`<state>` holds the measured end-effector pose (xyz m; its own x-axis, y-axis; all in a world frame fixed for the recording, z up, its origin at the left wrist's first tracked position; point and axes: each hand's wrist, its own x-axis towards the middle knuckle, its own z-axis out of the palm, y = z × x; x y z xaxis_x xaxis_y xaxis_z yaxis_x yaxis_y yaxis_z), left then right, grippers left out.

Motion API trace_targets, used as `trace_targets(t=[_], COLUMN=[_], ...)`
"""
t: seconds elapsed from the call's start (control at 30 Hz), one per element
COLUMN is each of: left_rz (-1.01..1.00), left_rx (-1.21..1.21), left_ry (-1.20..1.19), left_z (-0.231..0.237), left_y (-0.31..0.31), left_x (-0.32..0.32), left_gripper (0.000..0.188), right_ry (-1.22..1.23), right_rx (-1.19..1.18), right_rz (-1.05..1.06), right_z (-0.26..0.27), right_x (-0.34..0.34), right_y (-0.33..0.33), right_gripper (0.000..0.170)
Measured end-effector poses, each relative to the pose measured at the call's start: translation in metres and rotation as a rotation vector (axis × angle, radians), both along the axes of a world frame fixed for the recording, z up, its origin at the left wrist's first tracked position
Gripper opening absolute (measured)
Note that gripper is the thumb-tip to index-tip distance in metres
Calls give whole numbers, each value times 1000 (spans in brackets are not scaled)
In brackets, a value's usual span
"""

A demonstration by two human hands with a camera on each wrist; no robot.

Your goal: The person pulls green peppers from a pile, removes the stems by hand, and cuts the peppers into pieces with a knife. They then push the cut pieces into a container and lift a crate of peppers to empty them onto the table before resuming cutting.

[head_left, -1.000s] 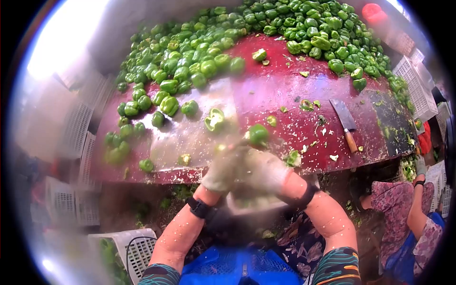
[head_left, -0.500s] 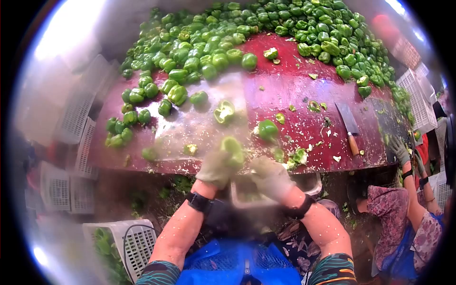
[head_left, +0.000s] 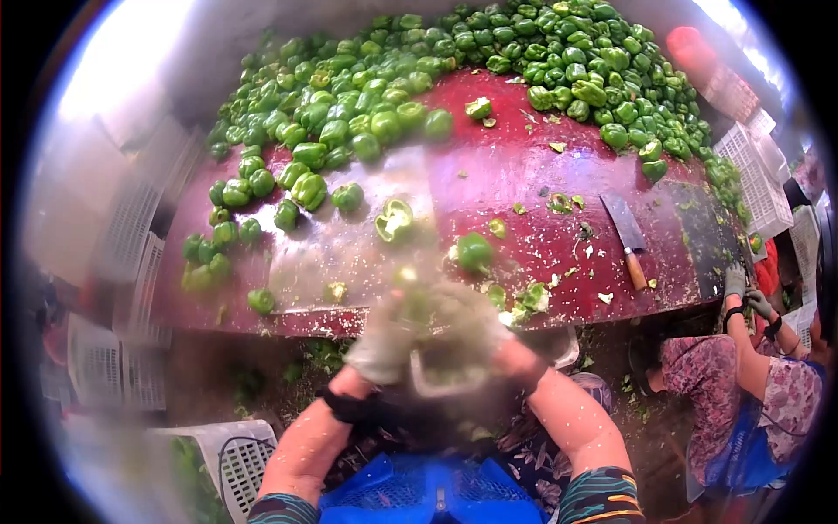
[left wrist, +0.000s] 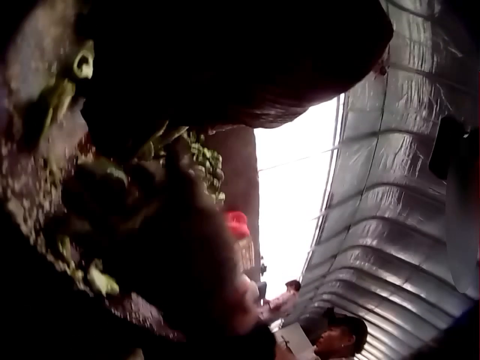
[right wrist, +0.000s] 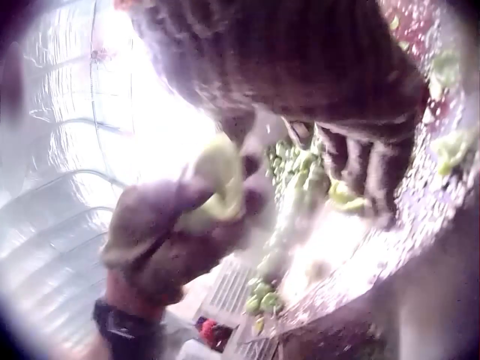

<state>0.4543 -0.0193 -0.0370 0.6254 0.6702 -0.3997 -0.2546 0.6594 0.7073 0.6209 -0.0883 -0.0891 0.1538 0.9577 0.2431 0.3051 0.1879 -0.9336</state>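
At the left, pale slatted crates (head_left: 109, 362) stand beside the counter (head_left: 515, 131), and loose green peppers (head_left: 225, 233) lie near its left edge. On the near left, below the counter, a white crate (head_left: 244, 463) holds green peppers too. The far side carries a broad heap of peppers (head_left: 336, 100), running from left to right.

At the middle of the near edge, the gloved left hand (head_left: 381, 345) has its fingers curled round a pale green pepper piece (right wrist: 217, 161), seen best from the right wrist. A cut pepper half (head_left: 388, 229) lies farther in on the counter. Below the hands sits a light basin (head_left: 449, 390), partly hidden and blurred. The gloved right hand (head_left: 471, 323) is just beside the left; its fingers are bent, but whether they grip anything I cannot tell.

Just beyond the right hand rests a whole green pepper (head_left: 474, 251), with pepper scraps (head_left: 532, 299) to its right. Farther right lies a knife (head_left: 622, 223), its wooden handle towards the near edge. At the far right, another person (head_left: 711, 375) in patterned clothes has gloved hands near the counter's edge.
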Motion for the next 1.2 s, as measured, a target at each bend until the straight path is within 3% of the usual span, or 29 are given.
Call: trace_targets(t=[0.03, 0.07, 0.1, 0.13, 0.17, 0.2, 0.23, 0.27, 0.33, 0.4, 0.43, 0.53, 0.6, 0.63, 0.73, 0.8, 0.87, 0.9, 1.0, 1.07, 1.17, 1.2], left_rz=[34, 362, 281, 406, 532, 520, 592, 689, 805, 709, 655, 807, 898, 900, 721, 614, 528, 495, 472, 541, 844, 734], left_rx=[59, 33, 445, 552, 652, 1023, 1317, 1373, 1244, 929, 1012, 641, 296, 184, 104, 133, 196, 245, 491, 704, 1119, 1107], left_ry=[20, 151, 321, 402, 502, 930, 1440, 1605, 1762, 2100, 2146, 2182, 2213, 2215, 2229, 2234, 2237, 2236, 2208, 2141, 1878, 1673], left_z=[4, 25, 20, 18, 15, 7, -2, 7, -3, 10, 22, -5, -11, -15, -21, -19, -14, -9, 12, 20, 27, 46], left_y=[14, 18, 32, 42, 51, 57, 63, 56, 35, -3, -29, -66, -77, -77, -72, -66, -61, -59, -51, -34, 0, 11], left_x=[-23, -38, -78, -117, -155, -208, -260, -299, -401, -480, -500, -607, -613, -615, -614, -611, -600, -592, -559, -520, -441, -386], left_gripper=[33, 36, 37, 36, 35, 34, 35, 31, 32, 33, 34, 35, 38, 37, 35, 35, 36, 37, 41, 44, 48, 47], right_ry=[-75, -331, -343, -291, -236, -449, -516, -587, -695, -838, -929, -1145, -1296, -1241, -1259, -1240, -1208, -1108, -1059, -925, -682, -570], right_rx=[-423, -351, -313, -367, -203, -390, -378, -358, -523, -630, -659, -702, -586, -560, -489, -475, -306, -176, -553, -494, -473, -455], right_rz=[-191, -322, -362, -385, -419, -456, -471, -482, -395, -326, -307, -308, -402, -344, -204, -99, -169, -279, -140, -230, -331, -341], right_z=[5, -20, -20, -13, -34, 2, 0, -1, 10, 7, -4, -1, -1, 5, 11, 18, -24, -69, -32, -29, -24, -33], right_x=[4, 20, 35, 48, 61, 62, 66, 70, 67, 60, 58, 45, 34, 28, 4, -11, -10, -3, -4, 3, 11, 20], right_y=[6, 9, 14, 20, 28, 30, 34, 40, 60, 79, 87, 107, 120, 131, 169, 188, 212, 227, 223, 211, 199, 199], right_gripper=[41, 40, 35, 33, 31, 34, 37, 40, 44, 47, 48, 44, 40, 36, 29, 34, 26, 35, 39, 35, 31, 29])
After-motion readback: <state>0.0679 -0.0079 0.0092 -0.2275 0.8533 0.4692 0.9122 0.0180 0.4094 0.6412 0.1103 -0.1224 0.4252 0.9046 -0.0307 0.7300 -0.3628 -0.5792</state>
